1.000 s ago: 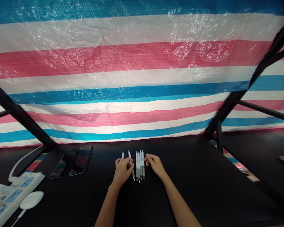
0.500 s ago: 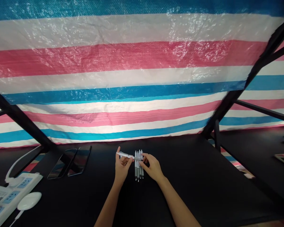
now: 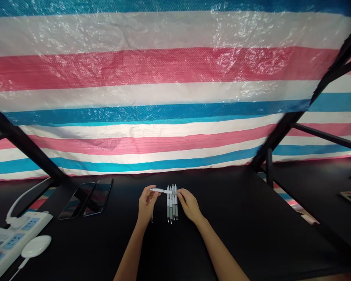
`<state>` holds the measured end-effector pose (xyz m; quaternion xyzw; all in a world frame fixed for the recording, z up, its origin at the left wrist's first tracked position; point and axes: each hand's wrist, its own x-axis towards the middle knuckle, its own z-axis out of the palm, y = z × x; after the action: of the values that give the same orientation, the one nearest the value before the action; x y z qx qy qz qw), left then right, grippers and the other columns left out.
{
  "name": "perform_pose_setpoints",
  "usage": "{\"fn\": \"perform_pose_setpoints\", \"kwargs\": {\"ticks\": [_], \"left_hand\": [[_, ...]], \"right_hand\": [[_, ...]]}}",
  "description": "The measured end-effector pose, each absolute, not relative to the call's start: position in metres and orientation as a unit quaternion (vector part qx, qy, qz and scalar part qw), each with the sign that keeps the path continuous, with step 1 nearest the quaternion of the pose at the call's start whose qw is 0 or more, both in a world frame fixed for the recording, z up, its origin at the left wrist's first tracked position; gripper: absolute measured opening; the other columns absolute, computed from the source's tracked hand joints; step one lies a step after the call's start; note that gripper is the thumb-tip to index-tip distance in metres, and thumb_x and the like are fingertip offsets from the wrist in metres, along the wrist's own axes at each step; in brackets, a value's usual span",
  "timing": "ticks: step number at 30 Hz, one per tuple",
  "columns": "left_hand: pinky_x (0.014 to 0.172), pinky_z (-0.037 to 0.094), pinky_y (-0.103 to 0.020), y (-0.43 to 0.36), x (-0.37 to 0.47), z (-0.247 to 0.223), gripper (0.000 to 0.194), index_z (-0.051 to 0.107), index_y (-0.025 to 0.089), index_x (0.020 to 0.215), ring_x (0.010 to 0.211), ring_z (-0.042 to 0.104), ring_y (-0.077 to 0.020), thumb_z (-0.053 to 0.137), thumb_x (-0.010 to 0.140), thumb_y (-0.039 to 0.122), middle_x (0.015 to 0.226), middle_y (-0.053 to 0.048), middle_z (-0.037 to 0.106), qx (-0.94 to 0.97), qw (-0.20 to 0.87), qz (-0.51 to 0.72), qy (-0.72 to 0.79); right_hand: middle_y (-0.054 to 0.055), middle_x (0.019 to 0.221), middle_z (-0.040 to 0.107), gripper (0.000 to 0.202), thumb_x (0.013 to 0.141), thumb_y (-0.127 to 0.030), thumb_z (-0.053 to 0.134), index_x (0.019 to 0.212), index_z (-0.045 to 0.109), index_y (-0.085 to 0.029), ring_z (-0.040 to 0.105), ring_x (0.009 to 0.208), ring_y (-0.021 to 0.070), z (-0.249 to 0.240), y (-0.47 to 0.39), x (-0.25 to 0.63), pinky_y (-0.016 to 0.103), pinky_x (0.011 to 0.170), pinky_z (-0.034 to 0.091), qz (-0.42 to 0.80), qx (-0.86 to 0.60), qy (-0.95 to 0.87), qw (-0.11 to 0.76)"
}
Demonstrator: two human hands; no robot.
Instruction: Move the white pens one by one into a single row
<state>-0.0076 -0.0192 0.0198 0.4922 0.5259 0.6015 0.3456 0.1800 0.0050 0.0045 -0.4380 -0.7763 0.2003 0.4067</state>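
Observation:
My left hand (image 3: 146, 203) pinches the white end of a white and grey pen (image 3: 165, 191), held crosswise. At the grey end, the fingertips of my right hand (image 3: 190, 205) are closed on the same pen. Beneath it, several similar pens (image 3: 172, 208) lie side by side on the black table, grey grips and tips toward me. The held pen crosses over their upper parts. A small pen tip (image 3: 152, 219) shows just below my left hand; the rest of that pen is hidden by the hand.
On the left lie two dark phones (image 3: 98, 197), a white power strip (image 3: 20, 238) with a plug, and a white rounded device (image 3: 36, 246) on a cable. Black frame bars (image 3: 269, 156) rise on both sides. A striped tarp (image 3: 163, 117) hangs behind the black table (image 3: 236, 234).
The held pen has turned nearly level, and my right fingers are now on its grey end. My left index finger has folded down from its raised position. A pen tip now shows below my left hand.

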Motion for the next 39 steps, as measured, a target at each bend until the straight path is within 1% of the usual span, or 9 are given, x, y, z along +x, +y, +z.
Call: {"fn": "perform_pose_setpoints", "kwargs": {"ticks": [5, 10, 20, 23, 26, 30, 34, 36, 39], "left_hand": [[0.068, 0.046, -0.027, -0.022, -0.016, 0.020, 0.021, 0.055, 0.020, 0.085, 0.072, 0.061, -0.0159, 0.053, 0.080, 0.040, 0.074, -0.001, 0.062, 0.569, 0.243, 0.534, 0.576], [0.068, 0.042, -0.028, -0.022, -0.019, 0.020, 0.024, 0.053, 0.020, 0.073, 0.069, 0.057, -0.0161, 0.044, 0.084, 0.040, 0.069, 0.000, 0.059, 0.628, 0.168, 0.462, 0.603], [0.071, 0.038, -0.032, -0.019, -0.020, 0.013, 0.029, 0.047, 0.021, 0.066, 0.066, 0.055, -0.0185, 0.039, 0.086, 0.040, 0.063, 0.000, 0.055, 0.640, 0.088, 0.399, 0.651], [0.071, 0.039, -0.032, -0.020, -0.020, 0.013, 0.029, 0.047, 0.021, 0.066, 0.064, 0.055, -0.0175, 0.037, 0.087, 0.039, 0.061, 0.001, 0.053, 0.647, 0.092, 0.396, 0.645], [0.064, 0.038, -0.028, -0.020, -0.019, 0.014, 0.031, 0.044, 0.021, 0.063, 0.055, 0.049, -0.0150, 0.035, 0.087, 0.039, 0.056, 0.003, 0.046, 0.650, 0.113, 0.404, 0.634], [0.050, 0.029, -0.024, -0.021, -0.018, 0.016, 0.038, 0.036, 0.021, 0.056, 0.047, 0.039, -0.0113, 0.036, 0.086, 0.044, 0.050, 0.005, 0.034, 0.628, 0.167, 0.444, 0.617], [0.046, 0.023, -0.023, -0.021, -0.019, 0.018, 0.046, 0.030, 0.020, 0.049, 0.044, 0.031, -0.0088, 0.041, 0.083, 0.048, 0.046, 0.006, 0.026, 0.583, 0.202, 0.490, 0.616], [0.046, 0.024, -0.023, -0.021, -0.019, 0.017, 0.046, 0.032, 0.019, 0.047, 0.045, 0.031, -0.0082, 0.043, 0.082, 0.047, 0.046, 0.006, 0.027, 0.569, 0.201, 0.500, 0.621], [0.050, 0.033, -0.021, -0.021, -0.017, 0.016, 0.031, 0.051, 0.018, 0.061, 0.049, 0.043, -0.0094, 0.048, 0.081, 0.042, 0.050, 0.005, 0.042, 0.576, 0.218, 0.509, 0.602]], "right_hand": [[0.005, 0.086, 0.065, 0.032, 0.095, -0.028, 0.031, 0.087, 0.060, -0.020, 0.060, 0.080, 0.0189, 0.000, 0.007, 0.180, 0.029, 0.072, 0.044, 0.218, -0.450, -0.783, 0.369], [0.003, 0.080, 0.064, 0.033, 0.095, -0.026, 0.029, 0.082, 0.059, -0.020, 0.058, 0.076, 0.0182, 0.001, 0.008, 0.181, 0.028, 0.070, 0.042, 0.203, -0.458, -0.796, 0.340], [0.003, 0.080, 0.063, 0.031, 0.095, -0.022, 0.029, 0.082, 0.058, -0.020, 0.056, 0.073, 0.0178, 0.000, 0.008, 0.181, 0.029, 0.068, 0.040, 0.157, -0.446, -0.818, 0.328], [0.003, 0.079, 0.062, 0.031, 0.095, -0.022, 0.029, 0.081, 0.057, -0.020, 0.054, 0.071, 0.0176, 0.001, 0.007, 0.180, 0.029, 0.067, 0.040, 0.148, -0.443, -0.824, 0.321], [0.003, 0.076, 0.061, 0.032, 0.095, -0.022, 0.029, 0.080, 0.057, -0.019, 0.053, 0.069, 0.0175, 0.002, 0.007, 0.179, 0.029, 0.066, 0.039, 0.143, -0.441, -0.825, 0.324], [0.004, 0.077, 0.061, 0.031, 0.095, -0.022, 0.029, 0.083, 0.058, -0.020, 0.053, 0.070, 0.0185, 0.003, 0.006, 0.179, 0.031, 0.066, 0.040, 0.139, -0.427, -0.829, 0.333], [0.005, 0.080, 0.061, 0.027, 0.095, -0.024, 0.033, 0.089, 0.059, -0.021, 0.054, 0.074, 0.0194, 0.006, 0.004, 0.178, 0.031, 0.069, 0.041, 0.158, -0.408, -0.827, 0.352], [0.005, 0.082, 0.060, 0.025, 0.094, -0.025, 0.034, 0.092, 0.059, -0.021, 0.055, 0.078, 0.0191, 0.008, 0.003, 0.178, 0.031, 0.071, 0.043, 0.183, -0.402, -0.817, 0.372], [0.005, 0.086, 0.060, 0.025, 0.095, -0.027, 0.033, 0.093, 0.057, -0.021, 0.057, 0.082, 0.0184, 0.008, 0.004, 0.179, 0.029, 0.073, 0.044, 0.216, -0.421, -0.782, 0.406]]}}
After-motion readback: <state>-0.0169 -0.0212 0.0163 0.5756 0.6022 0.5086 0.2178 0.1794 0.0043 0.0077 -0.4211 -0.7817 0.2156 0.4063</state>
